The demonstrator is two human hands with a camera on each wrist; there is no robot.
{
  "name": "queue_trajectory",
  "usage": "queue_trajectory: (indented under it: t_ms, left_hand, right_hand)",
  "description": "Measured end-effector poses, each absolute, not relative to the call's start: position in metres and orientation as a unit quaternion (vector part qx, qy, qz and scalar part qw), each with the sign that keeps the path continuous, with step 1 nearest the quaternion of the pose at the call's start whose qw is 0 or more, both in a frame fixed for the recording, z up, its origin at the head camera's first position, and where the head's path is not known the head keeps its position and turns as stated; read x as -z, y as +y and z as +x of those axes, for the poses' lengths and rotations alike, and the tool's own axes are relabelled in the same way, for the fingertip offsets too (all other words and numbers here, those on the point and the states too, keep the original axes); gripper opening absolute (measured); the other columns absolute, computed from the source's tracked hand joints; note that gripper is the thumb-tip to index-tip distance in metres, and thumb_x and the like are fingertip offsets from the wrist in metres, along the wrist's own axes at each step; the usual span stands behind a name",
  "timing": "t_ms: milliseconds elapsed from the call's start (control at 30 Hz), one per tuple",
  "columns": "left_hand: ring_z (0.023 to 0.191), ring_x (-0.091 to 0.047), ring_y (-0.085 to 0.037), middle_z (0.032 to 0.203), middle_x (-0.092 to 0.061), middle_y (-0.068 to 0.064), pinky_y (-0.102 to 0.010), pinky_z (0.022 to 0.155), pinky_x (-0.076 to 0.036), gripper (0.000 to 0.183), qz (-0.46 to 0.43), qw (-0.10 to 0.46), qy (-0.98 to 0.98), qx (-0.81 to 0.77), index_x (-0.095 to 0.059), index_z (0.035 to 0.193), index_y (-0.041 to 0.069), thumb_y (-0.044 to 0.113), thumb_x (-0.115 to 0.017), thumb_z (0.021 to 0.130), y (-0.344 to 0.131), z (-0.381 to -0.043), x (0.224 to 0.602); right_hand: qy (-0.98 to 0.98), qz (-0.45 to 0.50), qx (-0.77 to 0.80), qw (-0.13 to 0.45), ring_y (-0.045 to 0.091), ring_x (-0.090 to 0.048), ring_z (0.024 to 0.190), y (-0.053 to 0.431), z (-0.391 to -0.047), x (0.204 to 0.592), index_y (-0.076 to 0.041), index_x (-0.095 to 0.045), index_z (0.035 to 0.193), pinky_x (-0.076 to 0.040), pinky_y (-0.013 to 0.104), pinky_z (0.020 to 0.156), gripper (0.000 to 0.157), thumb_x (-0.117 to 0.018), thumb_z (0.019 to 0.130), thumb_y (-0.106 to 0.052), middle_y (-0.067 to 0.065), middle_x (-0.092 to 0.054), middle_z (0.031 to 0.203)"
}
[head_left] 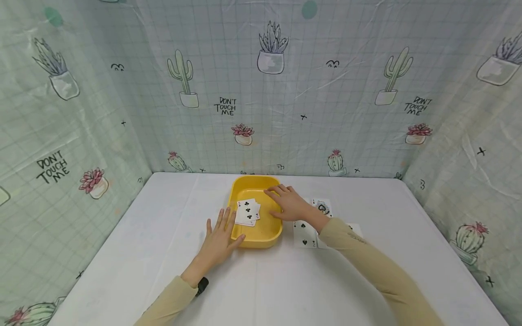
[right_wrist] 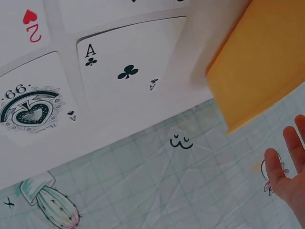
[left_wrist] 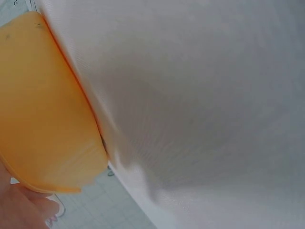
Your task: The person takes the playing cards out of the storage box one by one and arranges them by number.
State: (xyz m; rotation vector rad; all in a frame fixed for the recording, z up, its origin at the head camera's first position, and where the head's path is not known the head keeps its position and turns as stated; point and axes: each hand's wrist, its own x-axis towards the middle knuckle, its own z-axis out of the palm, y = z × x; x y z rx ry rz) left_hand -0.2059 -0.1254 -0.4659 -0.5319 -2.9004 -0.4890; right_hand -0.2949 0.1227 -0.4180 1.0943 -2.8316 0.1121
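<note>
A yellow plastic bin [head_left: 263, 237] stands near the back of the table with a small pile of playing cards [head_left: 247, 210] in its left half, a clubs card on top. My left hand [head_left: 218, 240] lies at the bin's left rim, fingers straight and thumb apart; in the left wrist view its fingertips [left_wrist: 24, 205] are beside the bin wall. Over the bin's right side reaches my right hand [head_left: 289, 203], its fingers loosely spread and holding nothing. The right wrist view shows this hand [right_wrist: 288, 176] next to the bin [right_wrist: 267, 62].
To the right of the bin several face-up cards lie on the white table [head_left: 261, 290], partly behind my right arm. Among them are an ace of spades [head_left: 322, 207], an ace of clubs [right_wrist: 127, 71] and a two of hearts [right_wrist: 29, 28]. A printed cloth [head_left: 302, 136] surrounds the table.
</note>
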Motion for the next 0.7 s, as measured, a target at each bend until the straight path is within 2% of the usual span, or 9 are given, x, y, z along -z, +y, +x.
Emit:
queue_trajectory:
  t_ms: [133, 433, 700]
  left_hand:
    - [0.138, -0.011, -0.035, 0.149, -0.015, -0.015, -0.065, 0.101, -0.010, 0.074, -0.178, 0.082, -0.967, 0.160, -0.020, 0.142, 0.005, 0.047, -0.047, 0.088, -0.125, -0.206, 0.466]
    - [0.138, -0.010, -0.034, 0.150, -0.015, -0.015, -0.066, 0.100, -0.011, 0.074, -0.178, 0.079, -0.968, 0.156, -0.020, 0.142, 0.006, 0.048, -0.046, 0.087, -0.124, -0.206, 0.465]
    - [0.138, -0.010, -0.034, 0.149, -0.015, -0.015, -0.067, 0.100, -0.012, 0.074, -0.178, 0.080, -0.969, 0.153, -0.022, 0.142, 0.005, 0.050, -0.045, 0.088, -0.124, -0.206, 0.466]
  right_hand:
    - [-0.929, 0.367, -0.033, 0.043, 0.026, -0.040, 0.121, 0.112, -0.299, 0.420, -0.011, -0.035, 0.136, -0.034, 0.049, 0.095, 0.064, -0.056, 0.083, -0.041, 0.007, -0.042, 0.134]
    - [-0.934, 0.355, -0.018, -0.026, 0.028, -0.034, 0.126, 0.087, -0.307, 0.422, -0.011, -0.031, 0.139, -0.027, 0.054, 0.101, 0.068, -0.057, 0.082, -0.039, 0.006, -0.036, 0.140]
    - [-0.940, 0.332, 0.000, -0.083, 0.028, -0.026, 0.133, 0.074, -0.316, 0.431, -0.016, -0.026, 0.141, -0.021, 0.053, 0.106, 0.079, -0.059, 0.079, -0.050, 0.004, -0.029, 0.146]
